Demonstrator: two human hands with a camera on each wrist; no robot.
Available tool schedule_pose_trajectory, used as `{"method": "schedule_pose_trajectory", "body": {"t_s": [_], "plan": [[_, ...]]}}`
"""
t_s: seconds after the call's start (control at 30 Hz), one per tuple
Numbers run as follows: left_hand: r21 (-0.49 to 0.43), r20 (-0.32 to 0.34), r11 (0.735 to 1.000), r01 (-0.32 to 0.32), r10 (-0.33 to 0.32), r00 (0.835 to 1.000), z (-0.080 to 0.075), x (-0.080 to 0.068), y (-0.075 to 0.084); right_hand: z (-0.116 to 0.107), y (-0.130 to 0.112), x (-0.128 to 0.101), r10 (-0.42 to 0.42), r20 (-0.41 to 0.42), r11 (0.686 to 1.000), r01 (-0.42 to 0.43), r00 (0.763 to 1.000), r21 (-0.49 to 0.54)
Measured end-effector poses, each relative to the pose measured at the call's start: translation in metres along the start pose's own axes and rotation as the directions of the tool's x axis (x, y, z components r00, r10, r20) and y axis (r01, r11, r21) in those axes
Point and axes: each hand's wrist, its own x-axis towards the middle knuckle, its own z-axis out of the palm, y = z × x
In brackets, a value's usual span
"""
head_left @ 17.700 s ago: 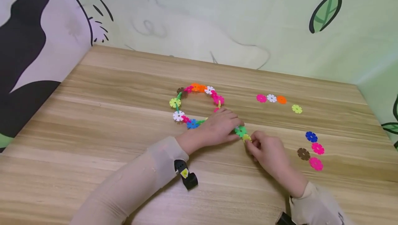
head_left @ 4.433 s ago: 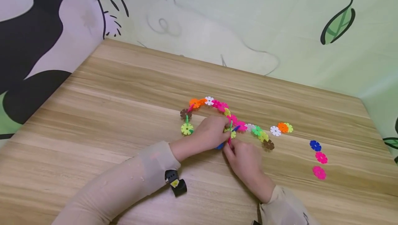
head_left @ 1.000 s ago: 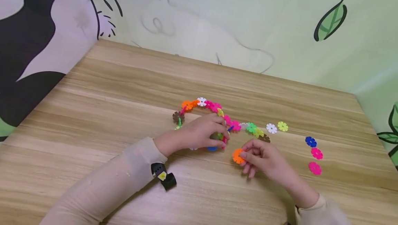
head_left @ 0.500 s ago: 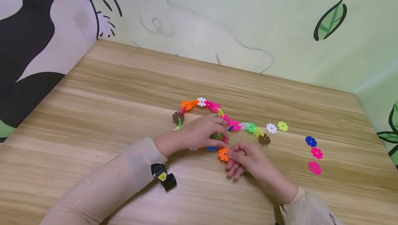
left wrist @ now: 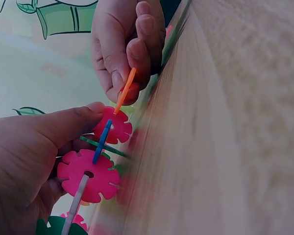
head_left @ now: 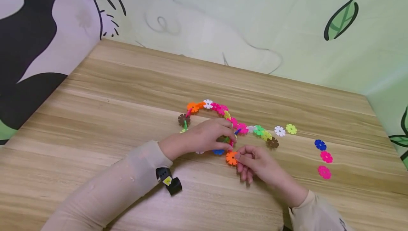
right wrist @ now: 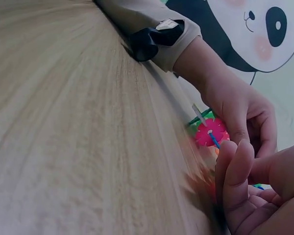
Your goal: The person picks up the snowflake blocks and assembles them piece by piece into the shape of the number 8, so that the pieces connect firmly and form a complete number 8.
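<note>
Closest to the camera, the right hand (head_left: 255, 162) is pinching an orange disc (head_left: 231, 158) between thumb and fingertips and is holding it edge-on against the near end of the chain (head_left: 223, 112) of coloured discs. In the left wrist view the orange disc (left wrist: 124, 91) is standing on edge just above a blue disc (left wrist: 102, 142), the two thin edges lining up but not clearly seated in each other.

Just beyond it, the left hand (head_left: 207, 137) is curling around the chain's near end, its thumb (left wrist: 68, 125) pressing on a pink disc (left wrist: 115, 128) to steady it.

The likely risk is that the slots are meeting slightly askew: the discs are thin, so the orange one could be skating off the blue edge rather than slotting in, or it could be twisting out of the fingertip pinch. Pushing hard while the left hand is gripping only one joint could also be bending the chain and popping a neighbouring link apart.

Farther along, the chain is arching away across the table (head_left: 127, 93), ending near a brown disc (head_left: 272, 142). Dragging the near end could be pulling that loose tail sideways into the white disc (head_left: 279, 131) and yellow-green disc (head_left: 291, 129) lying just beyond it. Well apart to the right, a dark blue disc (head_left: 320, 145) and two pink ones are lying out of the way.
</note>
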Motion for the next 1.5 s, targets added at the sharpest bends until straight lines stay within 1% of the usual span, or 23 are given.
{"method": "schedule_pose_trajectory", "body": {"t_s": [0.1, 0.33, 0.4, 0.57, 0.67, 0.83, 0.93, 1.03, 1.17, 1.3, 1.4, 1.5], "plan": [[0.003, 0.004, 1.000, 0.001, -0.001, 1.000, 0.000, 0.000, 0.001, -0.001, -0.001, -0.001, 0.006, 0.010, 1.000, -0.006, 1.000, -0.002], [0.003, 0.003, 1.000, 0.022, -0.022, 1.000, 0.001, 0.001, 0.002, -0.001, 0.001, -0.005, 0.033, 0.064, 0.998, -0.037, 0.997, 0.054], [0.001, 0.001, 1.000, 0.030, -0.030, 1.000, 0.001, 0.001, 0.001, 0.000, 0.001, -0.005, 0.034, 0.071, 0.998, -0.038, 0.997, 0.055], [0.006, 0.003, 1.000, 0.027, -0.027, 1.000, 0.001, -0.001, 0.001, 0.000, 0.000, 0.000, 0.038, 0.045, 0.999, -0.039, 0.998, 0.031], [0.011, -0.002, 1.000, 0.019, -0.019, 1.000, 0.003, -0.001, 0.000, 0.000, 0.000, 0.003, 0.045, 0.036, 0.998, -0.046, 0.998, 0.043], [0.009, -0.018, 1.000, 0.014, -0.014, 1.000, 0.003, 0.000, 0.000, -0.002, -0.001, 0.005, 0.076, 0.043, 0.989, -0.081, 0.996, 0.125], [0.013, -0.016, 1.000, 0.013, -0.013, 1.000, 0.003, 0.000, 0.001, -0.003, -0.001, 0.005, 0.091, 0.043, 0.979, -0.097, 0.995, 0.177], [0.021, -0.012, 1.000, 0.010, -0.010, 1.000, 0.002, 0.000, 0.002, -0.003, -0.002, 0.006, 0.098, 0.038, 0.975, -0.103, 0.995, 0.198], [0.032, -0.010, 0.999, 0.009, -0.009, 1.000, 0.001, 0.000, 0.003, -0.002, -0.003, 0.004, 0.077, 0.019, 0.977, -0.079, 0.997, 0.198], [0.048, 0.013, 0.999, 0.011, -0.012, 1.000, 0.001, 0.000, 0.004, -0.001, -0.003, 0.003, 0.053, -0.005, 0.980, -0.051, 0.999, 0.190], [0.064, 0.025, 0.998, 0.001, -0.003, 1.000, 0.002, -0.001, 0.005, 0.000, -0.002, 0.003, 0.052, -0.022, 0.983, -0.047, 0.998, 0.177], [0.083, 0.017, 0.997, -0.009, 0.007, 1.000, 0.003, -0.001, 0.006, 0.000, -0.002, 0.003, 0.057, -0.040, 0.986, -0.050, 0.998, 0.156]]}}
